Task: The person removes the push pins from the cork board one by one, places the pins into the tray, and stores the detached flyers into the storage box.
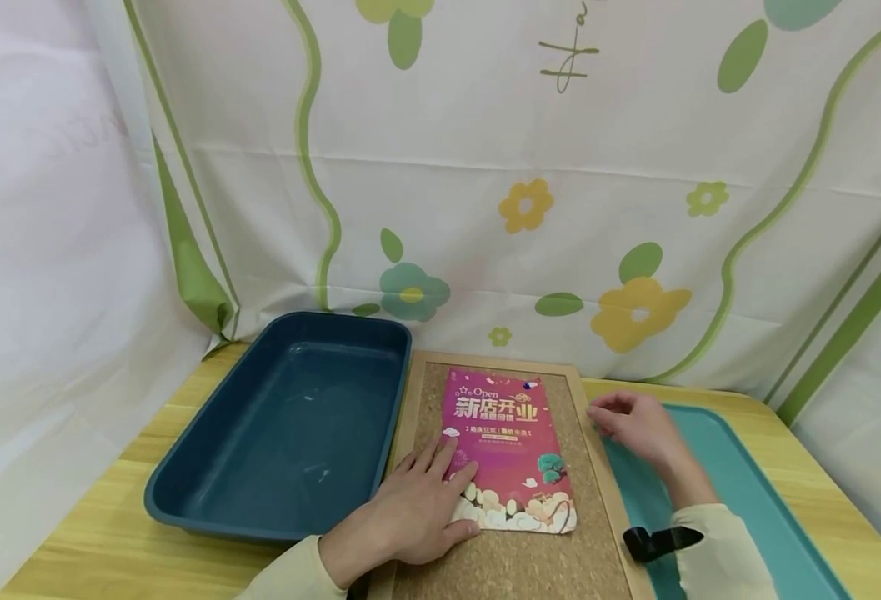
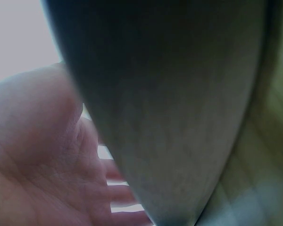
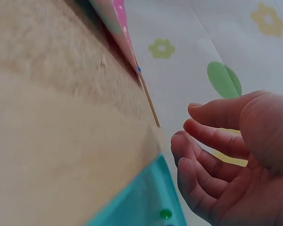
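A magenta poster (image 1: 503, 450) with white and gold print lies on the wood-framed cork board (image 1: 538, 567). Its lower right corner is slightly curled. A small blue spot, perhaps a pushpin head (image 1: 532, 385), shows near the poster's upper right corner. Fingers spread, my left hand (image 1: 417, 508) rests flat across the poster's lower left edge and the board. Above the board's right rim is my right hand (image 1: 638, 425), its fingers loosely bent. In the right wrist view, nothing shows between those fingers (image 3: 212, 141). The left wrist view is mostly blocked by a dark blurred surface.
A deep dark blue bin (image 1: 282, 433) stands left of the board. On the right lies a flat teal tray (image 1: 740, 483), with a small green piece (image 3: 166, 214) in it. Floral cloth (image 1: 455, 217) hangs behind the wooden table (image 1: 72, 550).
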### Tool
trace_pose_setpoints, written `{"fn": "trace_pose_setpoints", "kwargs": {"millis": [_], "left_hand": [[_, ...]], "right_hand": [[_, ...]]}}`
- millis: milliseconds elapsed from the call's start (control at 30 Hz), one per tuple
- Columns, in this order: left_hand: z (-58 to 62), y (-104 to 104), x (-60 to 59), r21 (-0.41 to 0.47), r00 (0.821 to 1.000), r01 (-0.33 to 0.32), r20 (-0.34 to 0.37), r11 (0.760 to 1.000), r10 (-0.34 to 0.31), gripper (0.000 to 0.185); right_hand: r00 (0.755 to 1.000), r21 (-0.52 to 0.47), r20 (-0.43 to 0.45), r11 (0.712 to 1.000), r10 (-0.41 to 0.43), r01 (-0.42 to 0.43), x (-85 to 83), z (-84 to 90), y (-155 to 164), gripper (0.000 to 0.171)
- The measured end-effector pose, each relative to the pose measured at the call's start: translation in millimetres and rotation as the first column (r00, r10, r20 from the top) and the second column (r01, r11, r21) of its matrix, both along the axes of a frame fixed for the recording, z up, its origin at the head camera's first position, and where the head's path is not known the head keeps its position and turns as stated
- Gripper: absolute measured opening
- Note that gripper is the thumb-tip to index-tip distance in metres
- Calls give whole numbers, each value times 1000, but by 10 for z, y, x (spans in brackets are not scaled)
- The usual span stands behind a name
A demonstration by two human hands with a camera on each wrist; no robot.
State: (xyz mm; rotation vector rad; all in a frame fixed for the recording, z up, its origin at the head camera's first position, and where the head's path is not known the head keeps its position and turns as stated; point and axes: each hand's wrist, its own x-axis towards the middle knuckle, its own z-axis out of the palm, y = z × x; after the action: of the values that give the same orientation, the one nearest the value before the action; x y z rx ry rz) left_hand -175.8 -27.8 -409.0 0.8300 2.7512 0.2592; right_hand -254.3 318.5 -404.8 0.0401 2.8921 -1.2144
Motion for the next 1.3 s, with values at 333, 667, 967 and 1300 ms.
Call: {"fn": "trace_pose_setpoints", "kwargs": {"millis": [333,667,967,1300], "left_hand": [[9,-17,8,9,1000,4,-10,1000,-4,74],[10,-14,16,11,1000,5,-14,1000,-4,74],[15,-14,6,-4,1000,-9,1,1000,9,75],[16,0,5,-9,1000,-4,-7,1000,4,75]], "right_hand": [[996,58,-49,996,71,-68,-207,159,-324,26],[998,-25,-1,998,66,-66,-411,134,-586,25],[995,-96,90,995,33,-25,-609,29,-727,25],[993,-48,114,999,-10,16,-712,-70,-778,20]]}}
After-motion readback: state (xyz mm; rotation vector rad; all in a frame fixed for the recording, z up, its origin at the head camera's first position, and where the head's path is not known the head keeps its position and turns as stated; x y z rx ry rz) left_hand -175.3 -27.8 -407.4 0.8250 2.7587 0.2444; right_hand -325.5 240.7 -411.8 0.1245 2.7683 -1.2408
